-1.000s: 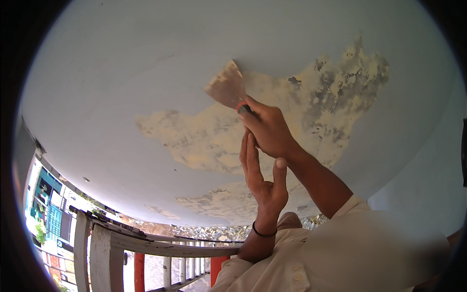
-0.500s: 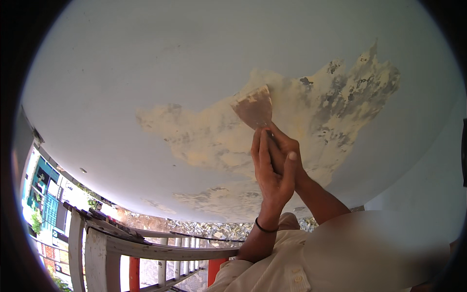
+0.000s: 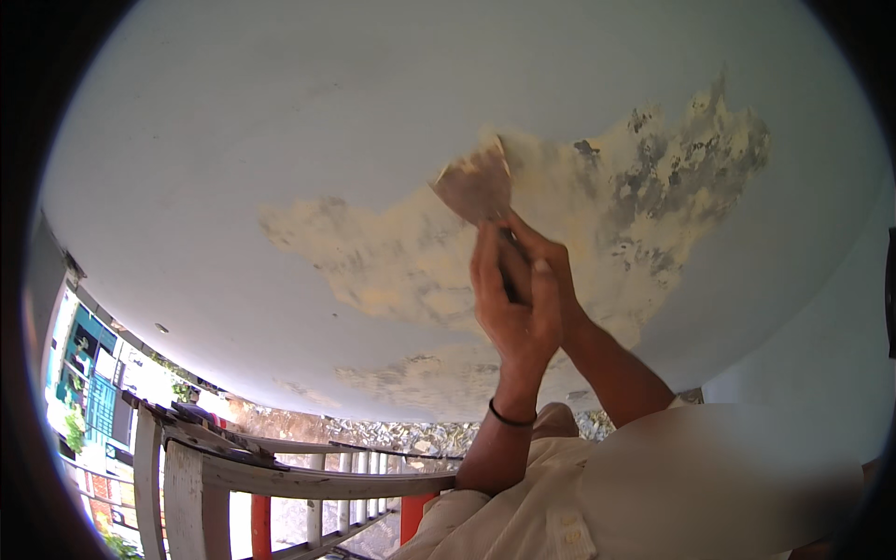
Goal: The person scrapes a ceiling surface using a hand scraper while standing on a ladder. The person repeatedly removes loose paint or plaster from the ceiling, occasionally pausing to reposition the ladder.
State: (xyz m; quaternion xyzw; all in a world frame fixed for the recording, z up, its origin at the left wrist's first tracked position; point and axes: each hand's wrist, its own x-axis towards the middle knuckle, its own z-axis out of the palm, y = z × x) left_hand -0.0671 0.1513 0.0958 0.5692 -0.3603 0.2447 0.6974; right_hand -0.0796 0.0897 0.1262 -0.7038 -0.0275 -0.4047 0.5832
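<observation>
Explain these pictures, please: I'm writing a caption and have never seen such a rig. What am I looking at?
There is no machine here, just a person's two bare hands. The view comes from the left of two wide fisheye cameras worn on the head, which is why straight edges bend toward the rim.

The big pale surface is a wall with rough cream patches marked with gray. The right hand holds a scraper, its wide blade at or near the wall. The left hand is pressed in close by the handle; whether it grips too is hard to tell. At lower left stands a worn frame, and pale flakes litter the ground.
</observation>
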